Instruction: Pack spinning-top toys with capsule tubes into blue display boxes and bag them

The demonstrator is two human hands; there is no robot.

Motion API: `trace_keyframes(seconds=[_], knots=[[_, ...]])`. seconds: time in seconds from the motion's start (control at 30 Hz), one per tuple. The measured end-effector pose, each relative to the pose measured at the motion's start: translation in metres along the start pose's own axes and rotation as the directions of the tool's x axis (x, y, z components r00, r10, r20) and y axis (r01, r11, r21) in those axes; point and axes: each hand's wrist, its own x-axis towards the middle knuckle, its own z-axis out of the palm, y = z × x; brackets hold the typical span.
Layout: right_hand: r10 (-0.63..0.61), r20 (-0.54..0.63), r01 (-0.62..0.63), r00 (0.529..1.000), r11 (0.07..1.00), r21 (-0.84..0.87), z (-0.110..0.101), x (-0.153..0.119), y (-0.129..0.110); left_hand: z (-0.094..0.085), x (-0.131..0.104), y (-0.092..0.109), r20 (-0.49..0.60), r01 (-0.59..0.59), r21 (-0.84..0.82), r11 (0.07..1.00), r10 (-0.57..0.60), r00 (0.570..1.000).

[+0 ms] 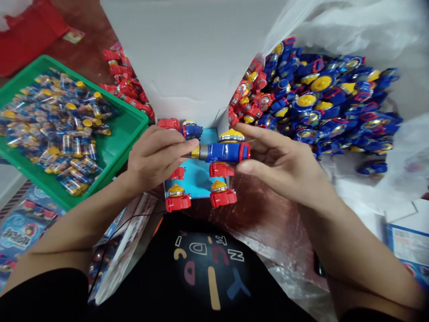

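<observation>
Between my hands a blue toy (224, 152) with a yellow domed top (231, 135) is held level over the open box. My right hand (284, 167) is closed on its red-edged right end, between thumb and fingers. My left hand (161, 156) pinches a small yellow-ended tube (195, 151) at the toy's grey left end; the rest of this tube is hidden by the fingers. Beneath, red toys with yellow tops, such as this red toy (178, 199) and another red toy (223, 196), line both sides of the box's light-blue bottom (199, 179).
The white box's tall flap (201, 49) stands behind my hands. At left a green tray (124, 132) holds many yellow-capped tubes (77, 145). Piles of blue toys (321, 107) and red toys (258, 94) lie at right. Printed packaging (23, 232) is at lower left.
</observation>
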Motion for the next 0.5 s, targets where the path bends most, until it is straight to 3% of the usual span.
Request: trace_keyframes(seconds=[0.07,0.2,0.27,0.33,0.4,0.5], knots=[[0.033,0.037,-0.035,0.999,0.998,0.056,0.0,0.003,-0.003,-0.001,-0.004,-0.005,0.022,0.011,0.009,1.0,-0.011,1.0],[0.12,0.108,-0.125,0.987,0.991,0.048,0.001,0.013,-0.007,0.0,-0.015,-0.015,0.206,0.121,0.024,0.992,-0.123,0.971],[0.058,0.132,-0.057,0.99,0.998,-0.009,-0.002,0.016,-0.006,0.001,-0.016,-0.02,0.224,0.173,0.007,0.985,-0.17,0.96],[-0.052,0.107,0.07,0.993,0.983,-0.172,-0.007,0.018,-0.003,0.003,-0.015,-0.026,0.193,0.176,0.002,0.984,-0.173,0.966],[-0.151,0.074,0.168,0.986,0.87,-0.463,-0.012,0.022,-0.002,0.006,-0.013,-0.034,0.195,0.187,-0.003,0.982,-0.182,0.964],[-0.15,0.177,0.23,0.973,0.523,-0.821,-0.01,0.031,-0.004,0.015,-0.011,-0.049,0.324,0.256,-0.054,0.965,-0.225,0.919]])
